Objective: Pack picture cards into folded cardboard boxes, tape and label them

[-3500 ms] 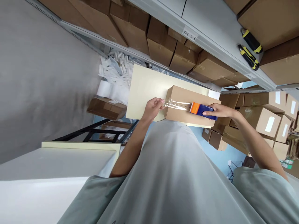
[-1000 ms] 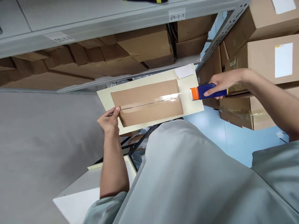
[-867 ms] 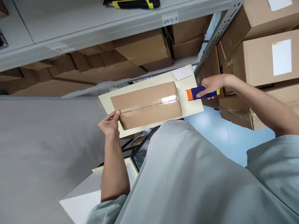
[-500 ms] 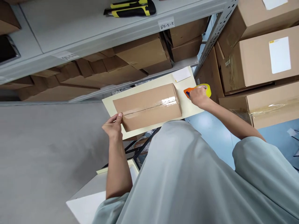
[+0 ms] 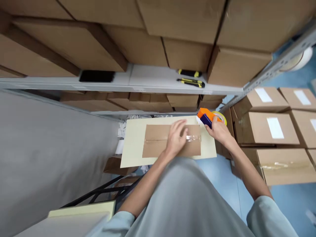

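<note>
A flat brown cardboard box [image 5: 156,148] lies on a cream-coloured board [image 5: 134,141]. A seam runs along its top, and shiny clear tape covers the seam's right end. My left hand [image 5: 175,138] is over the top of the box near the tape, fingers spread and slightly curled; whether it presses on the cardboard I cannot tell. Beyond the right end of the box, my right hand [image 5: 218,130] is wrapped round an orange and dark blue tape dispenser [image 5: 206,115] with a yellow-rimmed roll. The dispenser is raised above the board's right corner.
A metal shelf [image 5: 153,80] with brown boxes spans the back. Yellow-black utility knives [image 5: 191,81] and a black flat object [image 5: 97,76] lie on it. Labelled cartons [image 5: 275,128] are stacked at the right. A grey wall [image 5: 54,151] stands at the left.
My left hand has left the box's left end and moved right, over its top near the tape. My right hand has turned the tape dispenser, still held. The view has tilted up.
</note>
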Tool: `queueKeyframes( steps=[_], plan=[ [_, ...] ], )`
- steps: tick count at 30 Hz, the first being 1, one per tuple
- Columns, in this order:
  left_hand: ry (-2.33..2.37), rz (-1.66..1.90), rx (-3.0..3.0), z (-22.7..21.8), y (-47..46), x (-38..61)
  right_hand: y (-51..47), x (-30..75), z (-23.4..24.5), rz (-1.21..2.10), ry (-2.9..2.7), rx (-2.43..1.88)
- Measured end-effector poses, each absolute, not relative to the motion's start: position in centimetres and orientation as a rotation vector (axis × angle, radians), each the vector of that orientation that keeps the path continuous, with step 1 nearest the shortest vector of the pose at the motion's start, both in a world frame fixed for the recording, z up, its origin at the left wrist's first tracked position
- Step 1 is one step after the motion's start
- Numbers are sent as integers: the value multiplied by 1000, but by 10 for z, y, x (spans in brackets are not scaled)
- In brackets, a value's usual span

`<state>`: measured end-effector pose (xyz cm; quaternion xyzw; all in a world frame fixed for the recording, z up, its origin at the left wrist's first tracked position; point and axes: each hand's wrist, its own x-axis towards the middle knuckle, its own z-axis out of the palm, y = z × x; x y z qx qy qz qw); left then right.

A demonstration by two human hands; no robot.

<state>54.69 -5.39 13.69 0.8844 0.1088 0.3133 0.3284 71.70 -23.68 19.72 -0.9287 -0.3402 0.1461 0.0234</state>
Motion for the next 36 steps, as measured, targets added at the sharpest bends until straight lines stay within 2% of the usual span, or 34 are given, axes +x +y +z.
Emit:
queueKeyframes(
  steps=[3, 8, 15, 22, 30, 33, 36],
  plan=[
    [84, 873, 2283, 163, -55, 564, -191, 720, 226, 415, -1342, -2684],
    [218, 990, 2265, 183, 0, 577, -88, 726, 263, 289, -1576, -2423],
    [468, 848, 2263, 203, 115, 610, 50, 738, 298, 181, -1647, -2531],
    [494, 566, 2177, 181, 171, 623, 114, 744, 288, 239, -1604, -2656],
    [496, 624, 2129, 171, 171, 612, 110, 742, 267, 56, -1581, -2529],
    [466, 713, 2168, 150, 155, 559, 50, 739, 242, -188, -1534, -2196],
    [585, 728, 2180, 117, 126, 483, -47, 721, 197, -228, -1314, -2066]
  ],
)
